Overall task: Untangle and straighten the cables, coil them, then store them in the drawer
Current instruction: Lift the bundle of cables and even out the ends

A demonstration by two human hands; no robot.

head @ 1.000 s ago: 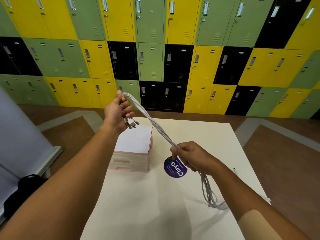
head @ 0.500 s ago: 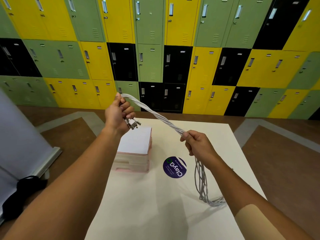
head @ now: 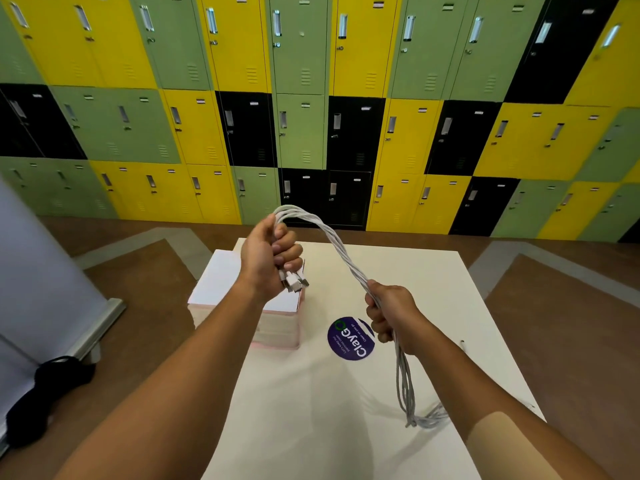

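Note:
A bundle of several grey-white cables (head: 341,249), twisted together, arcs between my two hands above the white table (head: 433,292). My left hand (head: 268,259) grips one end, with metal connectors (head: 294,282) sticking out below the fist. My right hand (head: 389,311) grips the bundle further along; the rest hangs down and its loose ends (head: 420,419) lie on the table beside my forearm. A small white and pink drawer unit (head: 221,282) stands on the table under my left hand, partly hidden by the wrist; I cannot tell whether its drawer is open.
A round purple sticker (head: 349,341) lies on the table between the drawer unit and my right hand. Green, yellow and black lockers (head: 311,116) fill the far wall. A grey panel (head: 41,271) and a black bag (head: 45,393) sit on the floor at left.
My left hand has moved right and nearer my right hand, so the twisted cable span between them is shorter and arches more. The view has shifted slightly.

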